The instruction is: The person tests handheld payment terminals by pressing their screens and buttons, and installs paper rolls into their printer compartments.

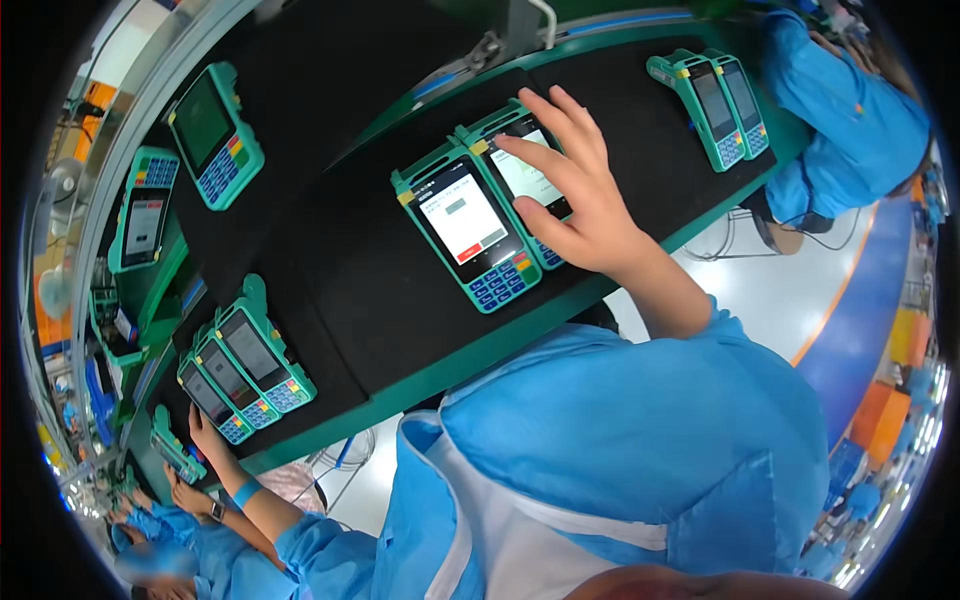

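Observation:
My right hand (585,195) is open, its fingers spread over a green handheld card terminal (525,165) with a lit screen. One fingertip is at the upper part of that screen, though I cannot tell if it touches. Close against its left side lies a second card terminal (465,220), its lit screen showing a red button. At the lower left, my left hand (205,437) rests along the side of the leftmost terminal (210,398) in a row of three. The visible finger is stretched out; the other fingers are largely hidden.
Two terminals (715,105) lie at the far right, near a person in blue (840,120). More terminals (215,140) lie at the upper left. A co-worker's hand with a watch (195,497) is near another terminal (175,447). The green table edge (420,385) runs before me.

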### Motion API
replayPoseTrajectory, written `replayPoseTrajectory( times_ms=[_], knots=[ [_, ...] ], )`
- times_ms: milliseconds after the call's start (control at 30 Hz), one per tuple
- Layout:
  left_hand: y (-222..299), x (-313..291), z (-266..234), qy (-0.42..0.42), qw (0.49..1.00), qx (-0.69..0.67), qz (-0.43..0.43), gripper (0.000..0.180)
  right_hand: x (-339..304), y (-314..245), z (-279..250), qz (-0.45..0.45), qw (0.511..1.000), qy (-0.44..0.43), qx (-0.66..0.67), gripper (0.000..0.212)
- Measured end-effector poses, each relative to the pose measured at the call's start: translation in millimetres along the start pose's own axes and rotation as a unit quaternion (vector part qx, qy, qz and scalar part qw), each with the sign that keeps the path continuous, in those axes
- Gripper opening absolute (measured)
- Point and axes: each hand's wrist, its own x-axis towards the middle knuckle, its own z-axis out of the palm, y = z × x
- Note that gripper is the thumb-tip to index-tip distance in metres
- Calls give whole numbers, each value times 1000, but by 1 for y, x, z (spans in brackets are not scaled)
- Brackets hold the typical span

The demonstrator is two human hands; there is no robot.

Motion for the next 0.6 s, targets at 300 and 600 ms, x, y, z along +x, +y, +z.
replayPoseTrajectory(
  times_ms=[300, 600],
  knots=[
    [82, -48, 92, 24, 996, -2, 81, 44, 7, -6, -2, -10, 998, 67, -15, 43],
    [150, -121, 150, 51, 992, 43, 105, 43, -8, -2, -19, 2, 996, 78, -39, 41]
  ],
)
